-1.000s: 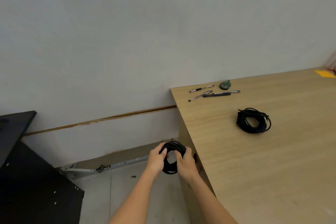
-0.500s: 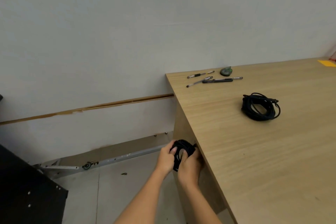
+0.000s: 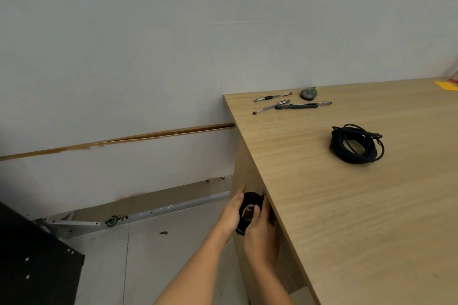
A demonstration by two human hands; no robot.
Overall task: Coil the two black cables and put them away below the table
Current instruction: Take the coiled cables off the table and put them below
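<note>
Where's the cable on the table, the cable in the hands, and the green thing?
Cable on the table (image 3: 339, 146), head view, coil's left side.
Cable in the hands (image 3: 251, 198), head view, coil's top.
Green thing (image 3: 308, 93), head view, its middle.

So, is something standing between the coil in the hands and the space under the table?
Possibly. The coil, held by the left hand and right hand, is beside the table's side panel, which faces it. The tabletop hides any opening there.
</note>
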